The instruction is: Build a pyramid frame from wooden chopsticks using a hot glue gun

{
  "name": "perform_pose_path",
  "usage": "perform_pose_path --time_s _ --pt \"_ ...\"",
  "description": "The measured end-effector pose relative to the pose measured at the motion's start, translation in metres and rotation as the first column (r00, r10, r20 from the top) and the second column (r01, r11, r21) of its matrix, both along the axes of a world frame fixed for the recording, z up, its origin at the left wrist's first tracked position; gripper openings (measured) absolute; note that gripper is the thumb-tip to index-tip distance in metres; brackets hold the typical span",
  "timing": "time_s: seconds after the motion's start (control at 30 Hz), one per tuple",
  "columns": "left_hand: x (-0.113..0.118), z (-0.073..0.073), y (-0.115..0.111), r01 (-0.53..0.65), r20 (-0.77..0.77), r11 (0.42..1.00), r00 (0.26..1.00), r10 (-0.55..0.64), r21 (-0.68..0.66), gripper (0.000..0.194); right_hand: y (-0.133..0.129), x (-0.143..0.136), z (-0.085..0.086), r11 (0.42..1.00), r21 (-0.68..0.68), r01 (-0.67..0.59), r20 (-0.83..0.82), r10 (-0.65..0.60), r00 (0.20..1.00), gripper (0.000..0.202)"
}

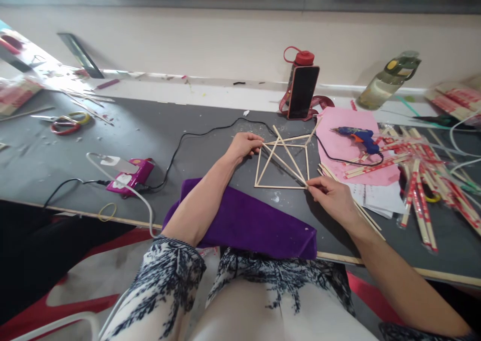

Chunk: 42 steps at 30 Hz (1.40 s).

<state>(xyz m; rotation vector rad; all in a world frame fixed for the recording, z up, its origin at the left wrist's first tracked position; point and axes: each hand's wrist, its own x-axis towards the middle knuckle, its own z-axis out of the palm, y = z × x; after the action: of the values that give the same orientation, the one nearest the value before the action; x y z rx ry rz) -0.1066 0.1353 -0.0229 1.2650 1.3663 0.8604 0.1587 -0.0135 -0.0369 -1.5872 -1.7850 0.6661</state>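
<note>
A frame of thin wooden sticks [281, 186] rests on the dark table, with a square outline and several sticks crossing over it. At its upper left corner, my left hand [246, 145] pinches the end of a stick that slants down to the right. Closed on the other end of that slanting stick, my right hand [326, 190] is at the frame's lower right corner. More loose sticks [366, 216] lie beside and partly under my right wrist.
A purple cloth [255, 223] lies at the near edge. Rightward are a glue gun [361, 138] on pink paper [334, 125] and packaged chopsticks [419, 200]. A phone [303, 93] leans on a red-capped bottle [304, 57]. Scissors [65, 124] and a power strip [131, 176] are leftward.
</note>
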Motion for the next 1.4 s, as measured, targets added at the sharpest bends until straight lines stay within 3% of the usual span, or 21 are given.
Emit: perform_pose_path --time_s 0.77,1.13,1.4 --pt "0.0054 0.0002 -0.0043 -0.016 -0.119 0.995 0.993 0.027 0.099 0.017 -0.0015 -0.0020 0.0026 0.983 0.164 -0.086 0.135 0.064 0.989 0.014" --pt "0.0068 0.0000 -0.0057 -0.031 -0.125 0.993 0.991 0.045 0.113 0.017 -0.0021 -0.0022 0.0014 0.994 0.111 -0.020 0.106 0.008 0.994 0.018" --pt "0.0064 -0.0027 -0.0050 -0.035 -0.123 0.992 0.991 0.050 0.123 0.018 -0.0013 -0.0008 0.0017 0.991 0.120 -0.058 0.119 0.044 0.992 0.017"
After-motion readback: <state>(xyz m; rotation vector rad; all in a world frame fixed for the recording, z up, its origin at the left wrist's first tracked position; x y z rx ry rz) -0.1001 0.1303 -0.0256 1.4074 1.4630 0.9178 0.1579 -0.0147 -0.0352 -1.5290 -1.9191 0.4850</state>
